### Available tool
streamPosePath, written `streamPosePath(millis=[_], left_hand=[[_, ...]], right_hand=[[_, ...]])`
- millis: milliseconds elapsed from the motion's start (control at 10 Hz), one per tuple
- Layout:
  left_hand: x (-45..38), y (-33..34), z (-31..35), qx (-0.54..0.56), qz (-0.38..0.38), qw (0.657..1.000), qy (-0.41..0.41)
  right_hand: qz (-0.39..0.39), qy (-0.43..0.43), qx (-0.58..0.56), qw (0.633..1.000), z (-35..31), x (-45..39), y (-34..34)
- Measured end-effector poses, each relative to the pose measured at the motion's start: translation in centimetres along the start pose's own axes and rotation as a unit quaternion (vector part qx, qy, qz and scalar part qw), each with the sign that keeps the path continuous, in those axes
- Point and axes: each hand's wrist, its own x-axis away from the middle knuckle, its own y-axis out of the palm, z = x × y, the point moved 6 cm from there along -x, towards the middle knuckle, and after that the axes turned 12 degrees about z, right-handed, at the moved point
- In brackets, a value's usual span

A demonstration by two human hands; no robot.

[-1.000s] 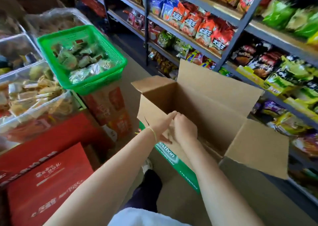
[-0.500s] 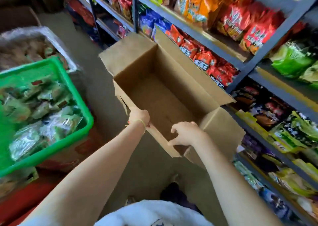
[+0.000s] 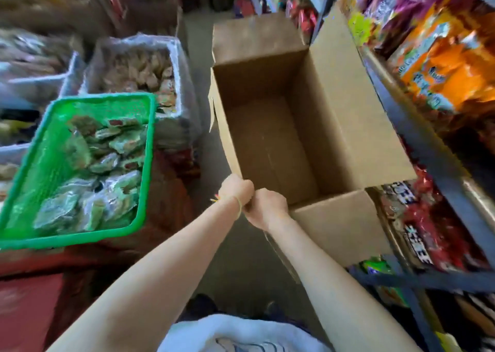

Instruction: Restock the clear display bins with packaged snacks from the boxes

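Both my left hand (image 3: pixel 237 189) and right hand (image 3: pixel 265 208) grip the near corner of the empty box (image 3: pixel 270 148) in the aisle; I'd keep it level, clear of the green basket (image 3: pixel 144 164).

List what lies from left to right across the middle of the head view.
Green basket of wrapped snacks → clear bin of packaged snacks → open, empty cardboard box → shelf rack of snack bags.
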Motion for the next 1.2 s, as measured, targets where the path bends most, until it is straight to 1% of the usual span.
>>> streamPosePath(millis=[100,200,300,400,500,600,700,800,900,1000,1100,1200], left_hand=[[-4.7,0.0,-2.6,-0.011,0.033,0.998,-0.047],[-9.6,1.6,-5.4,-0.019,0.036,0.997,-0.067],[-13.3,2.8,-7.0,-0.020,0.048,0.996,-0.068],[-16.4,4.1,-7.8,-0.012,0.038,0.998,-0.058],[-19.0,5.9,-9.1,0.018,0.018,0.997,-0.073],[-21.7,7.7,-10.3,-0.002,-0.011,0.993,-0.122],[-25.2,9.1,-11.3,0.057,-0.002,0.987,-0.151],[-27.4,10.0,-12.2,0.049,-0.013,0.989,-0.136],[-27.7,10.5,-13.9,0.021,-0.052,0.985,-0.163],[-26.7,10.0,-13.7,0.040,-0.047,0.985,-0.163],[-25.4,9.3,-12.3,0.129,-0.030,0.977,-0.166],[-23.5,6.3,-8.4,0.202,0.007,0.973,-0.113]], right_hand=[[-0.169,-0.048,-0.015,0.984,0.7,-2.2,2.9],[-0.263,-0.101,0.123,0.952,2.9,-5.8,5.0],[-0.198,-0.116,0.172,0.958,4.1,-10.3,6.9],[-0.137,-0.117,0.170,0.969,3.9,-14.2,9.0],[-0.149,-0.104,0.172,0.968,3.9,-18.4,11.2],[-0.154,-0.086,0.177,0.968,4.0,-22.5,13.8],[-0.136,-0.074,0.168,0.974,3.6,-25.8,16.3],[-0.095,-0.081,0.179,0.976,3.5,-27.7,17.9],[-0.108,-0.108,0.182,0.971,2.4,-28.1,18.9],[-0.087,-0.087,0.116,0.986,1.0,-27.7,18.0],[-0.065,-0.022,0.033,0.997,1.5,-26.8,16.4],[0.005,0.030,-0.108,0.994,1.8,-25.7,12.3]])
